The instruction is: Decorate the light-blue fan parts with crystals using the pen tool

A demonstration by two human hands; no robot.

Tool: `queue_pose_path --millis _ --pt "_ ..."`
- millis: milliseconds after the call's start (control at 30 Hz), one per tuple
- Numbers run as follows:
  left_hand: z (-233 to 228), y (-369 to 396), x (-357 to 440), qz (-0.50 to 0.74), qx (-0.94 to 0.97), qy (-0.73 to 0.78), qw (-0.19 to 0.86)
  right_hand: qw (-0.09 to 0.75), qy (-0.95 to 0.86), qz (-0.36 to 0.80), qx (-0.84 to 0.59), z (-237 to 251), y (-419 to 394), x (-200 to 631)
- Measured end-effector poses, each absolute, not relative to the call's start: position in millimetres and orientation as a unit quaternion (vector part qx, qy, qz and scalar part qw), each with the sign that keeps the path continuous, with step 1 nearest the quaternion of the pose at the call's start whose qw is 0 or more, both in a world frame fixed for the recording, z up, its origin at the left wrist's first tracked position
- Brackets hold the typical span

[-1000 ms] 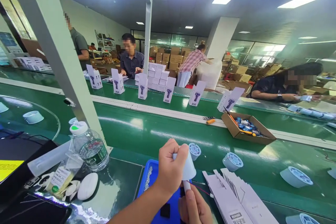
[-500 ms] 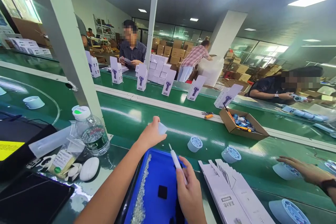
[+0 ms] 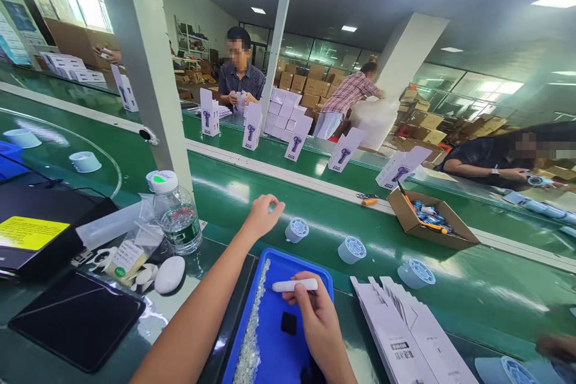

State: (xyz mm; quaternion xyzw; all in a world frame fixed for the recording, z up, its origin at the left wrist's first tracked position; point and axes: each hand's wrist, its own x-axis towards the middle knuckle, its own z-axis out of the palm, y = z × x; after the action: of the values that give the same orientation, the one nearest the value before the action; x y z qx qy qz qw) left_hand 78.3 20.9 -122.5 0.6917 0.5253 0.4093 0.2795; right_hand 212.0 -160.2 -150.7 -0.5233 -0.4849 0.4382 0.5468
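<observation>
The left hand (image 3: 264, 216) is stretched out over the green conveyor belt (image 3: 315, 240), fingers loosely curled and holding nothing, just beside a small round white fan part (image 3: 296, 230) standing on the belt. The right hand (image 3: 317, 321) pinches a white pen-shaped tool (image 3: 294, 285) — held level over the blue tray (image 3: 274, 336), which carries a line of tiny clear beads (image 3: 252, 330) and a small black square (image 3: 288, 323). Flat white cartons (image 3: 405, 336) lie to the right, a water bottle (image 3: 176, 213) stands to the left
</observation>
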Motion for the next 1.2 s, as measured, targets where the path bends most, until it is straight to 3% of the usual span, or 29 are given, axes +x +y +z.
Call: queue_pose_path --millis 633,800,1200 --pt "-126.4 32.1 50.2 0.403 0.640 0.575 0.311 0.518 -0.528 0.363 -0.567 -151.7 -164.1 212.9" --pt "-125.2 30.3 47.6 0.394 0.645 0.572 0.319 0.520 -0.559 0.255 -0.593 -148.9 -165.1 213.6" --pt "-127.6 30.5 46.2 0.384 0.651 0.578 0.307 0.503 -0.550 0.337 -0.575 -161.1 -165.5 214.8"
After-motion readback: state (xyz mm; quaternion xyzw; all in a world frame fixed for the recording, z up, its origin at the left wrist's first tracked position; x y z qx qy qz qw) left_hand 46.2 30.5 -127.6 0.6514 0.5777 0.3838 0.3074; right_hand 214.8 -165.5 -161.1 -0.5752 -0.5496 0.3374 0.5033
